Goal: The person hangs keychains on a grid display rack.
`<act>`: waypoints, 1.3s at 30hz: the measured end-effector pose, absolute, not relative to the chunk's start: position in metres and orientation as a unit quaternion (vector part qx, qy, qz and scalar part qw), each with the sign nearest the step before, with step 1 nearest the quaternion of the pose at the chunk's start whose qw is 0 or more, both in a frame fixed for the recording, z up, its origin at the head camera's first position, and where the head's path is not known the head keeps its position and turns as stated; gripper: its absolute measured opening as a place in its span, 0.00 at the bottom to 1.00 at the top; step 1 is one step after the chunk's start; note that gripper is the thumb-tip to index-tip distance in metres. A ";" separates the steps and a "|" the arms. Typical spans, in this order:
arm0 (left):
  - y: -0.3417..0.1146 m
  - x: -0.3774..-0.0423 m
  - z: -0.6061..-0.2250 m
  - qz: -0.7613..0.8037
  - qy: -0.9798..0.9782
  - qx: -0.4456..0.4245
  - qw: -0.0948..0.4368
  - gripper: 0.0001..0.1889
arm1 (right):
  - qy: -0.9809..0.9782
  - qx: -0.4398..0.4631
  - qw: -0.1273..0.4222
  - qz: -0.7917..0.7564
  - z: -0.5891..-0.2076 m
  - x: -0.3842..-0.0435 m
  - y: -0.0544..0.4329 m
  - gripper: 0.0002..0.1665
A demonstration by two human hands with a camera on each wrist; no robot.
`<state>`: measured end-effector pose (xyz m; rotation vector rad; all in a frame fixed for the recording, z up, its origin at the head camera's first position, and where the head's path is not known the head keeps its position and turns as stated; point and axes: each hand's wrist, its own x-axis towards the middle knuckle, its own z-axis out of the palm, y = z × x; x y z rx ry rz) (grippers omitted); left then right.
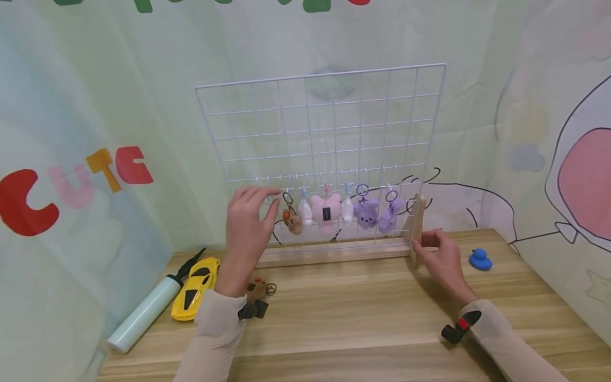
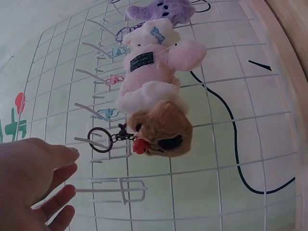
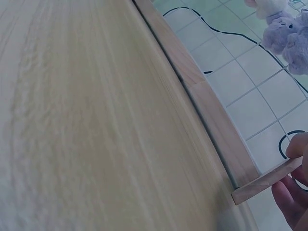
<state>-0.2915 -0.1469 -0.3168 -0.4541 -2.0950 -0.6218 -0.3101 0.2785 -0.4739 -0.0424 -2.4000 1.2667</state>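
My left hand [image 1: 249,225] is raised at the left of a white wire grid rack [image 1: 320,76]. Its fingers are slightly bent and hold nothing, close to the metal ring [image 2: 100,140] of a brown plush keychain [image 2: 163,129] hanging on a hook. To the right of that keychain hang a pink plush keychain [image 1: 326,207], white ones [image 1: 347,210] either side of it, and two purple ones [image 1: 366,214]. With thumb and fingers, my right hand [image 1: 440,259] grips the wooden upright [image 3: 264,182] at the rack's right end.
Another brown plush keychain [image 1: 256,289] lies on the table [image 1: 363,329], partly behind the left wrist. At the left are a yellow toy car [image 1: 194,289] and a pale blue hand pump [image 1: 145,313]. A blue rubber duck [image 1: 480,260] sits at the right.
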 end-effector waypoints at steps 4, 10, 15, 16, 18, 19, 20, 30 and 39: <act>-0.158 -0.280 -0.331 -0.278 -0.830 -0.183 0.447 0.10 | -0.864 -0.013 0.212 0.457 -0.474 -0.310 0.277 0.23; -0.177 -0.269 -0.361 -0.291 -0.845 -0.162 0.419 0.08 | -0.863 -0.013 0.222 0.453 -0.474 -0.311 0.279 0.21; -0.195 -0.273 -0.389 -0.281 -0.882 -0.169 0.339 0.06 | -0.863 -0.015 0.232 0.449 -0.474 -0.310 0.281 0.21; -0.198 -0.273 -0.394 -0.277 -0.892 -0.170 0.314 0.06 | -0.863 -0.015 0.233 0.448 -0.475 -0.310 0.281 0.21; -0.203 -0.274 -0.404 -0.269 -0.912 -0.165 0.261 0.05 | -0.864 -0.017 0.235 0.445 -0.475 -0.310 0.280 0.22; -0.205 -0.275 -0.409 -0.266 -0.922 -0.158 0.232 0.05 | -0.865 -0.018 0.236 0.443 -0.476 -0.311 0.280 0.22; -0.207 -0.275 -0.413 -0.261 -0.931 -0.152 0.205 0.05 | -0.865 -0.019 0.236 0.442 -0.476 -0.311 0.280 0.22; -0.211 -0.277 -0.444 -0.232 -0.962 -0.145 0.011 0.04 | -0.857 -0.017 0.230 0.461 -0.474 -0.310 0.276 0.22; -0.209 -0.276 -0.448 -0.224 -0.964 -0.141 0.015 0.04 | -0.860 -0.019 0.222 0.458 -0.474 -0.310 0.276 0.22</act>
